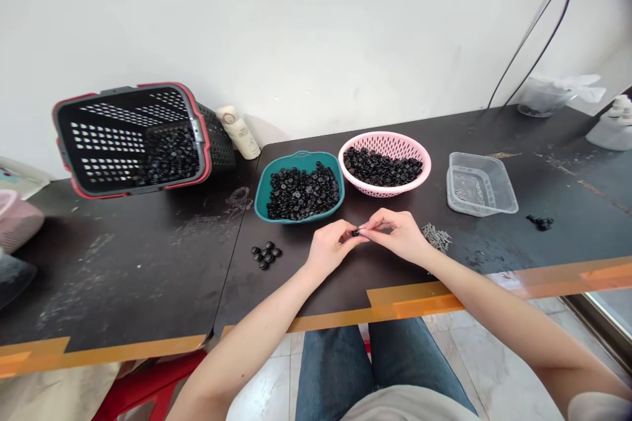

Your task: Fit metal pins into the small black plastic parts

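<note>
The table [123, 276] is scuffed matt laminate. The teal bowl [263, 194] and pink colander [390, 141] are smooth plastic; the screws [436, 237] are dull metal.

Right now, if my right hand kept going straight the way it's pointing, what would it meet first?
The small black plastic piece at the fingertips of your right hand comes first, and it seems to be touching already. Just beyond it is your left hand, though depth is hard to judge here.
</note>
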A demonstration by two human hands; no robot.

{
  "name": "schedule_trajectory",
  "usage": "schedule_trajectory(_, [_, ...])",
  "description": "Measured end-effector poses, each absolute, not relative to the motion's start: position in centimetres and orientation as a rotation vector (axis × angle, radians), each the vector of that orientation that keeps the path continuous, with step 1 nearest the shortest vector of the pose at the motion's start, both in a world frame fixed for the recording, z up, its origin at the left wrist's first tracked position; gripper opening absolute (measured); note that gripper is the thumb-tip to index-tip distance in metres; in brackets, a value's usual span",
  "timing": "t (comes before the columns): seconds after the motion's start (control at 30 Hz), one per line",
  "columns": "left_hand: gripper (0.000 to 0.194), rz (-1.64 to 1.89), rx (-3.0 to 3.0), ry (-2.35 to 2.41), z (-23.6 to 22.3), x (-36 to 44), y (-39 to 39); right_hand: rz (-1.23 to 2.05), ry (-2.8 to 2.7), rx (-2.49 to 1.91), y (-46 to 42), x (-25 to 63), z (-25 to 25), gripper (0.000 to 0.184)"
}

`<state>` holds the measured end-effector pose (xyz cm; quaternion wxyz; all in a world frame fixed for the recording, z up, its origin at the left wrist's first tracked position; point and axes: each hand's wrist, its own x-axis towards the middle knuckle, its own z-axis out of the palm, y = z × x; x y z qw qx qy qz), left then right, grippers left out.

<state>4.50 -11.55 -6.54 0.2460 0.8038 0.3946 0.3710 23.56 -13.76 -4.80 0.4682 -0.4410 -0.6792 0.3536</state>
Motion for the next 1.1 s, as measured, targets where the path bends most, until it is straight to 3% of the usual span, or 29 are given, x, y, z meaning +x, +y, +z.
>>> schedule_trajectory(0.33, [0.034, 0.917, 1.585, 0.904, -7.4, 5.2, -11.1, 0.649, -1.866, -1.070, -13.6, 24.0, -4.5, 0.010])
schedule_trajectory(0.67, [0.035, 0.801, 1.299, 0.808, -7.5, 5.4, -11.1, 0.822, -1.936, -1.056, -13.0, 24.6, -4.2, 0.012])
schedule_trajectory(0.87, [0.038, 0.803, 1.203, 0.803, -7.4, 5.5, -10.7, 0.457, -2.085, -1.142, -12.9, 25.3, -3.8, 0.014])
schedule_trajectory(1.1, [0.037, 0.870, 1.100, 0.773, -7.1, 5.4, -10.5, 0.212, -1.782, -1.388, -8.9, 28.2, -0.1, 0.016])
